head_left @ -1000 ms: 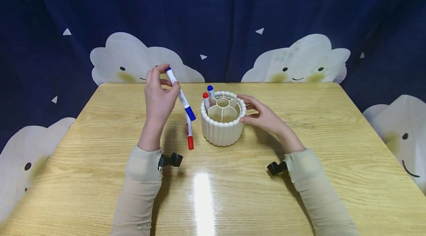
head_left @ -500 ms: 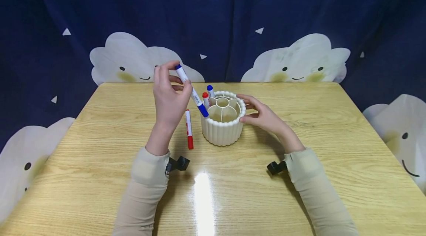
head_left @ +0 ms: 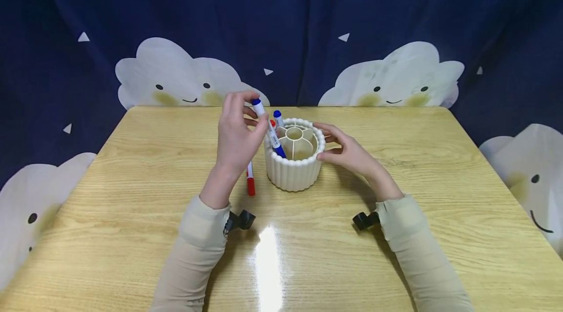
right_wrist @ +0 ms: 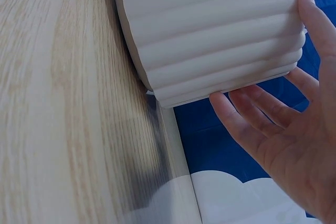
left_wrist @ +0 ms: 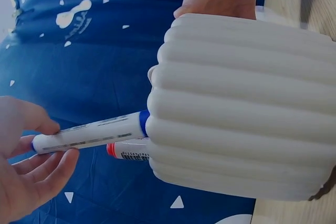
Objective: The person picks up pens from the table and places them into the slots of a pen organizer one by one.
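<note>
My left hand (head_left: 239, 136) pinches a white whiteboard marker (head_left: 270, 128) near its upper end. The marker is tilted, its blue cap just inside the left front rim of a cream, ribbed pen holder (head_left: 293, 175). In the left wrist view, that blue cap passes behind the holder's beaded rim. My right hand (head_left: 347, 153) holds the holder's right side, thumb at the front and fingers round the back. Inside the holder, at the left, stand a blue-capped marker (head_left: 278, 117) and a red-capped marker (left_wrist: 128, 149), the latter partly hidden in the head view.
A red marker (head_left: 250, 186) lies on the wooden table (head_left: 132, 194) left of the holder, partly hidden by my left hand. Dividers round a central ring (head_left: 294, 133) split the holder into compartments. Behind the table hangs a dark blue curtain (head_left: 281, 23) with clouds.
My left hand has moved right with the blue marker, bringing its capped lower end from beside the holder to inside the rim. My right hand has stayed on the holder.
</note>
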### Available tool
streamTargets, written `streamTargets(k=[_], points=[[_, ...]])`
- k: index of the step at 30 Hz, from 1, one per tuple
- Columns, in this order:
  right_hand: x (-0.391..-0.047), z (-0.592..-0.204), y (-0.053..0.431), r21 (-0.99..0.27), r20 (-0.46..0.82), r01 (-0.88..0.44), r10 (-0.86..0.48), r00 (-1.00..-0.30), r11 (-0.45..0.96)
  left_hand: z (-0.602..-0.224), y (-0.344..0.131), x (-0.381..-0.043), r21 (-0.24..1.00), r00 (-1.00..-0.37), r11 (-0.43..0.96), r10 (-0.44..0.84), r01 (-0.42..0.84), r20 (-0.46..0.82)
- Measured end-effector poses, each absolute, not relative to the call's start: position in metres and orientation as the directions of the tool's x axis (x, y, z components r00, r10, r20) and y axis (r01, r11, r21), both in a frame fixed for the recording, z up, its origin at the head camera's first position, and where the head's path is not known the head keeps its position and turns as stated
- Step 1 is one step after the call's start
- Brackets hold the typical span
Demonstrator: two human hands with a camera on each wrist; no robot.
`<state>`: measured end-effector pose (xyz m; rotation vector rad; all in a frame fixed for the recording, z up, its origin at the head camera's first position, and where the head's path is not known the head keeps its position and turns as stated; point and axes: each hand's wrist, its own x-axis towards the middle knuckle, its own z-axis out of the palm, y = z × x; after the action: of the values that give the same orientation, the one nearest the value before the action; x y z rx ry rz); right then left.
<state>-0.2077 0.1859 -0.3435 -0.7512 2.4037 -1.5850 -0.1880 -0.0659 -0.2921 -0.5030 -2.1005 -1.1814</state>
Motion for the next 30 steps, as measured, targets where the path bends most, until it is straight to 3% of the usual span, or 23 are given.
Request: streamTargets(k=[11, 19, 30], points=[[-0.2101, -0.3448, 0.1849, -0.901, 0.137, -0.317, -0.500, -0.855, 0.296, -0.2924, -0.0685, -0.1887, 0.532, -0.752, 0.591, 0.210, 0.606, 0.625], [-0.2090, -0.3451, 0.1863, -0.901, 0.141, -0.317, -0.492, -0.859, 0.297, -0.2938, -0.0670, -0.1885, 0.384, -0.736, 0.664, 0.391, 0.641, 0.552], [-0.2080, -0.3436, 0.1864, -0.901, 0.137, -0.314, -0.488, -0.862, 0.300, -0.2951, -0.0673, -0.1886, 0.327, -0.738, 0.685, 0.471, 0.651, 0.483]])
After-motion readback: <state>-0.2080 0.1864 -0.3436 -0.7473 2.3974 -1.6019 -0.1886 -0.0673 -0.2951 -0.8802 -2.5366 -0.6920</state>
